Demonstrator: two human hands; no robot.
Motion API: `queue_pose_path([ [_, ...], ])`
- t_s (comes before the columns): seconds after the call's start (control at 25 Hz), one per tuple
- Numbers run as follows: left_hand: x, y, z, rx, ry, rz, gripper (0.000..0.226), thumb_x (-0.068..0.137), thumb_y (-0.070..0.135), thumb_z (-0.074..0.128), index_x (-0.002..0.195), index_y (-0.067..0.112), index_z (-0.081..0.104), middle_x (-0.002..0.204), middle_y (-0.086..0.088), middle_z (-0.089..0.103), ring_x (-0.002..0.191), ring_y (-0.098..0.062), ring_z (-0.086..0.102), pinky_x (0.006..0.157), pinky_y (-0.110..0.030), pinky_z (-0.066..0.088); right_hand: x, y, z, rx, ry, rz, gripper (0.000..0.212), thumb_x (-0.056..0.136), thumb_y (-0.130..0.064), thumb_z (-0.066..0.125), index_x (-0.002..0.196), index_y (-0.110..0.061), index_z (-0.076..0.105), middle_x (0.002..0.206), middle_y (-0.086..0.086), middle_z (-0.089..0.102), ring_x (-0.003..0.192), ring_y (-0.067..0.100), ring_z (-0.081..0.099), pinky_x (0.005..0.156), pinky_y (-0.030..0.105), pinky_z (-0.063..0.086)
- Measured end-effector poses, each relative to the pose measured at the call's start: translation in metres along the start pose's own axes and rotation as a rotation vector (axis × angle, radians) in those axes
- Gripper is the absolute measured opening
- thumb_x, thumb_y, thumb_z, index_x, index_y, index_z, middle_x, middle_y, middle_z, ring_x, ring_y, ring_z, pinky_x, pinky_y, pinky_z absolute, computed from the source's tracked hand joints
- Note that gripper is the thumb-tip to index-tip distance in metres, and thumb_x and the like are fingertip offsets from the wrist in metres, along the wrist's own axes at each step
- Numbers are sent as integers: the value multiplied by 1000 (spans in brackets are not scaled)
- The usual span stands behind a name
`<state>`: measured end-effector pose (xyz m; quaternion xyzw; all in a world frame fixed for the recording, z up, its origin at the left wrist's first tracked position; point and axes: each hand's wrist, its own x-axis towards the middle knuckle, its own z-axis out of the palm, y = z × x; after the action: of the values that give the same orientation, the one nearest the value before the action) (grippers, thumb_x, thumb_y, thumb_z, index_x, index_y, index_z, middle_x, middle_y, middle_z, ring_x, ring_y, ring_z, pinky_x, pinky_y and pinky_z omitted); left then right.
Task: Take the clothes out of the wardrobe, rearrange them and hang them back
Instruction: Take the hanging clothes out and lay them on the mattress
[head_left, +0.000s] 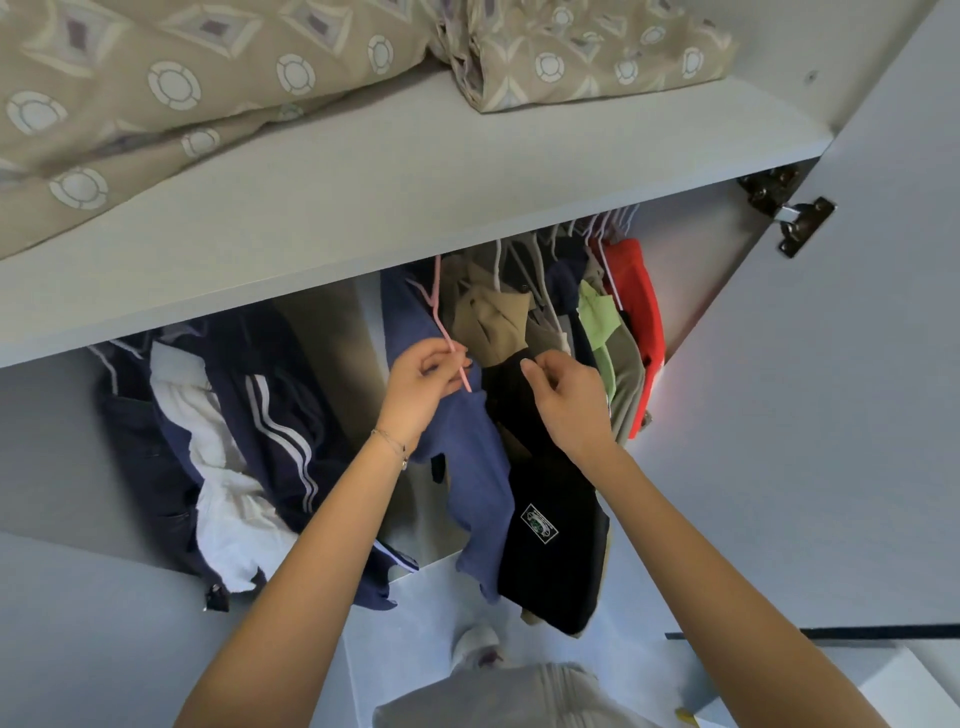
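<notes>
Left hand (421, 384) is pinched on the pink hanger (441, 322) of the blue garment (467, 467), right hand (566, 400) on the black garment (550, 561) just beside it, under the front edge of the shelf (363, 208), seemingly so both are parted for removal.

Beige circle-and-diamond bedding (156, 104), pink hanger (448, 338), blue shirt (470, 457), black garment (550, 545), red top (641, 301).
</notes>
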<state>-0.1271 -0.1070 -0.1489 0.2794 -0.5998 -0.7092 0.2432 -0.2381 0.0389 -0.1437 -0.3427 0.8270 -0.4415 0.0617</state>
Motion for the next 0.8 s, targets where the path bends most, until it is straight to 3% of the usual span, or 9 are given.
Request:
queue_pose_path([
  [0.28,-46,0,53,87,-81,-6,8,93,6,60,96,10,66,89,-9,71,84,-13,71,72,-21,56,-57,14,-35,-1,-26,5,31,98,-20,54,71,-4,52,57,5,49,53,17,45,55,33,34],
  [0.48,-100,-5,106,190,-138,-26,14,93,9,62,95,-3,68,89,-20,71,80,-17,70,72,-23,57,-119,41,-83,39,-65,20,25,97,-22,56,81,-4,59,66,4,60,59,11,50,53,25,32],
  [0.64,-141,-13,142,308,-190,3,16,93,9,61,91,-4,70,84,-22,70,73,-19,69,68,-24,58,-170,60,-113,131,-101,57,23,84,-28,74,75,-30,53,62,-23,58,60,-7,53,53,8,36],
  [0.8,-169,-25,165,366,-249,-21,16,93,10,61,92,-3,71,85,-20,71,74,-20,71,69,-25,59,-208,70,-124,72,-25,132,42,83,-17,73,67,-34,38,52,-12,40,54,-8,48,50,8,35],
])
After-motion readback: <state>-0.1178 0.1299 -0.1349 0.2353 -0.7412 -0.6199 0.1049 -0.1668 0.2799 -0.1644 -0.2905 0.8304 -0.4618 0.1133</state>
